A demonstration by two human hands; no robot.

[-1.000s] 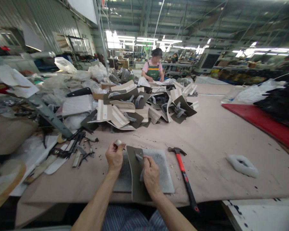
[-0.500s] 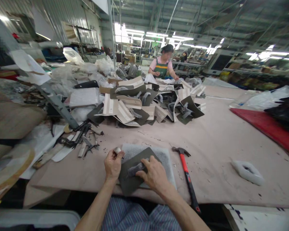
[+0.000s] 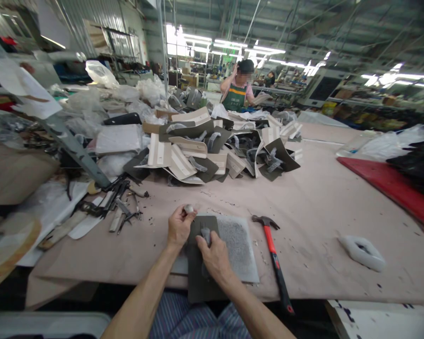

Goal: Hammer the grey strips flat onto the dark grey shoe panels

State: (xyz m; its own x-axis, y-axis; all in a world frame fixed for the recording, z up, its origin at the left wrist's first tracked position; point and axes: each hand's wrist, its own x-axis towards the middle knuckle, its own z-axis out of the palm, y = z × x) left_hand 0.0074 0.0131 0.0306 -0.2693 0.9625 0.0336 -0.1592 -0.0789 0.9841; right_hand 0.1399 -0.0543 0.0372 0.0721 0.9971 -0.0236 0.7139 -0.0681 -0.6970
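Note:
A dark grey-green flat panel (image 3: 199, 282) lies over the left part of a white, speckled square pad (image 3: 236, 247), its lower end past the table edge. On the panel is a strap-like handle (image 3: 205, 234) wrapped in clear plastic. My right hand (image 3: 216, 256) is closed on this handle, thumb on top. Above the panel's upper left corner, my left hand (image 3: 179, 230) is closed around a small object with a whitish round end (image 3: 188, 208); the fingers hide the rest. A claw hammer (image 3: 273, 249) with a red and black handle lies right of the pad.
A large heap of similar panels (image 3: 189, 162) lies across the table's far side. Hand tools (image 3: 122, 207) are piled at left beside a slanted metal post (image 3: 74, 146). A white roll (image 3: 362, 253) and a red board (image 3: 385, 186) are at right. A co-worker (image 3: 237, 92) is beyond the heap.
The panel has turned from slanted to nearly upright in view and shifted toward me, my right hand on its handle. My left hand has moved right and slightly up. The co-worker has raised one hand headward.

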